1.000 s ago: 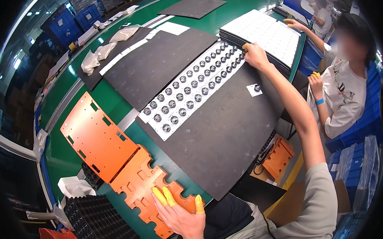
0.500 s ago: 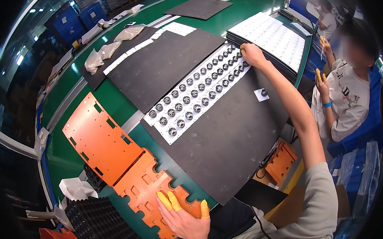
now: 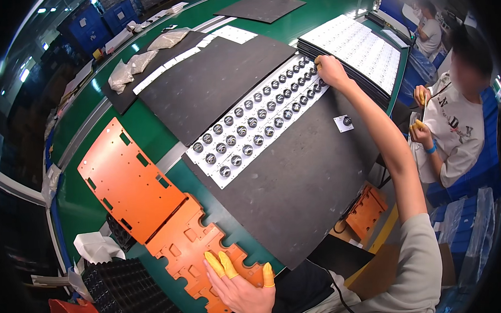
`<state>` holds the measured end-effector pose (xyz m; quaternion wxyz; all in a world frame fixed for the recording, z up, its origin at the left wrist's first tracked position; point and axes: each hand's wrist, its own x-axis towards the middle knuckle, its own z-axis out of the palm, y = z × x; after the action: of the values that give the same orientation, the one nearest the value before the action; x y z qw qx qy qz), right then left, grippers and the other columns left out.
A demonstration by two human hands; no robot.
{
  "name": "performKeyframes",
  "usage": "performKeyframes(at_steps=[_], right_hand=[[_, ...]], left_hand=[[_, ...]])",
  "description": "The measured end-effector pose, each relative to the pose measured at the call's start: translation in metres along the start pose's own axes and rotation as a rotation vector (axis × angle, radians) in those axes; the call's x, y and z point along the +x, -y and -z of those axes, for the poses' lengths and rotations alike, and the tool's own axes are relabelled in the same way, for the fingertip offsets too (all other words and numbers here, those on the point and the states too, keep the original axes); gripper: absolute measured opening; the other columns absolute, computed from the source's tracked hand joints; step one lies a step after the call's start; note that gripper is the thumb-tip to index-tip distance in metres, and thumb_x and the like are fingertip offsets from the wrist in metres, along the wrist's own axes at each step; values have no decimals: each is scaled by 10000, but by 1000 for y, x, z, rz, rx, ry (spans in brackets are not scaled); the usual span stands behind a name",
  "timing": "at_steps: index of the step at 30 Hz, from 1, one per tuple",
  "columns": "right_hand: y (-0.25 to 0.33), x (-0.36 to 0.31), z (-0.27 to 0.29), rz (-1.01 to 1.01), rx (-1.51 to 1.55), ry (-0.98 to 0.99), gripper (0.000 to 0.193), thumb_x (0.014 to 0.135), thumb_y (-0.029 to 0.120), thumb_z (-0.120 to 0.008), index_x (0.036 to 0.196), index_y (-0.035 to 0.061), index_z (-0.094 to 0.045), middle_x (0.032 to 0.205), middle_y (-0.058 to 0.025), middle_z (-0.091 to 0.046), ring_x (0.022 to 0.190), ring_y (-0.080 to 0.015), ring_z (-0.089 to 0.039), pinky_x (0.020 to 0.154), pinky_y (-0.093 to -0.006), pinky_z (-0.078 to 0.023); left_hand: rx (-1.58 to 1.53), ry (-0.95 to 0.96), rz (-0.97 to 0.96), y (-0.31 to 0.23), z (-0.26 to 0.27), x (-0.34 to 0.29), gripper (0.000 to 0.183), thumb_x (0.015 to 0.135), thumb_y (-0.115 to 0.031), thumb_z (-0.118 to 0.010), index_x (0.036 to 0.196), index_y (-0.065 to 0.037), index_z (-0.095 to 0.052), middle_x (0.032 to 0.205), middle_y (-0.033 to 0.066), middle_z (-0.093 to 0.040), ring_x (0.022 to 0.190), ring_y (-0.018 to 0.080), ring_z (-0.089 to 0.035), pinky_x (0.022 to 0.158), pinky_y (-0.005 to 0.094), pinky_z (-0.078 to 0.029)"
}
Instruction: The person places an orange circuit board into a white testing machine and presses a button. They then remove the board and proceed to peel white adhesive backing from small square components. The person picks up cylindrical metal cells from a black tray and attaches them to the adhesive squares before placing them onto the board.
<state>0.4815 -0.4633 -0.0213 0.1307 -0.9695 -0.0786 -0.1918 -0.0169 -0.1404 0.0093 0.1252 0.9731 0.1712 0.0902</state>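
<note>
My left hand (image 3: 242,291), with yellow finger cots on several fingertips, lies spread on an orange notched plate (image 3: 190,248). Its fingers are apart and nothing is held. Stretched far forward, my right hand (image 3: 332,73) has its fingers drawn together at the far end of white boards (image 3: 218,176) carrying rows of round black parts (image 3: 258,140). Whatever is between those fingertips is hidden. The boards lie side by side on a black mat (image 3: 297,193). A small white square board with one black part (image 3: 343,123) sits apart, below my right forearm.
A second orange panel (image 3: 129,178) adjoins the notched one. Stacked white sheets (image 3: 352,46) stand at the far right, and another black mat (image 3: 219,85) lies beyond the boards. Black trays (image 3: 130,293) are at the lower left. A co-worker (image 3: 456,119) is at the right.
Both my hands keep nearly the same places. The co-worker's hands have come lower and closer together, and the view has shifted slightly.
</note>
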Motion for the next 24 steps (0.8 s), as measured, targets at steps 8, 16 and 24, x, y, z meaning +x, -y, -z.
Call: performKeyframes(at_steps=[8, 16, 24], right_hand=[[4, 13, -9, 2, 22, -71, 262, 840, 49, -542, 1033, -30, -701, 983, -287, -694, 977, -445, -667, 909, -515, -518], [8, 28, -25, -33, 60, -24, 206, 873, 80, -567, 994, -15, -704, 981, -276, -698, 973, -438, -668, 901, -509, -517], [12, 28, -24, -33, 66, -34, 211, 849, 12, -569, 999, -27, -711, 944, -265, -703, 941, -413, -684, 880, -478, -529]], left_hand=[[-100, -129, -43, -7, 5, 4, 830, 915, -478, -665, 1491, 57, -397, 1528, 292, -398, 1396, 470, -401, 1153, 517, -322], [-93, -118, -45, -7, 5, 5, 840, 918, -486, -657, 1491, 66, -388, 1525, 296, -400, 1393, 470, -406, 1149, 516, -328], [-92, -126, -45, -7, 4, 4, 844, 913, -482, -667, 1486, 72, -388, 1521, 293, -408, 1388, 466, -416, 1144, 516, -335]])
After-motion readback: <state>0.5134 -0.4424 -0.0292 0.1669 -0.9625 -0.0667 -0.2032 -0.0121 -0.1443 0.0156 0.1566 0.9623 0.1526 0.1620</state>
